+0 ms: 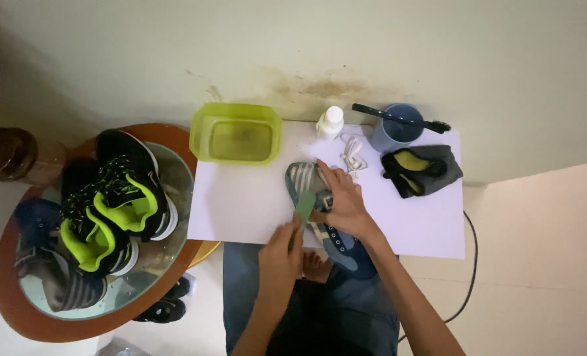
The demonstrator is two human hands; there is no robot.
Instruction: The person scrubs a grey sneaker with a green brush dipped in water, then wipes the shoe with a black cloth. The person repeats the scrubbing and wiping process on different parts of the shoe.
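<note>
A blue and grey striped sneaker (301,179) lies on the white table (240,204) in front of me, its toe pointing away. My right hand (343,198) presses down on the shoe's middle and holds it steady. My left hand (281,249) grips a green insole (304,206) and has it at the shoe's opening, partly inside. The shoe's heel hangs over the table's near edge above my lap. White laces (352,153) lie loose just beyond my right hand.
A yellow-green plastic tub (236,133) stands at the back left of the table. A white bottle (331,122), a blue cup (395,130) with a black brush across it, and a dark cloth (420,169) sit at the back right. Black and lime sneakers (118,198) rest on a round glass table (175,264) to the left.
</note>
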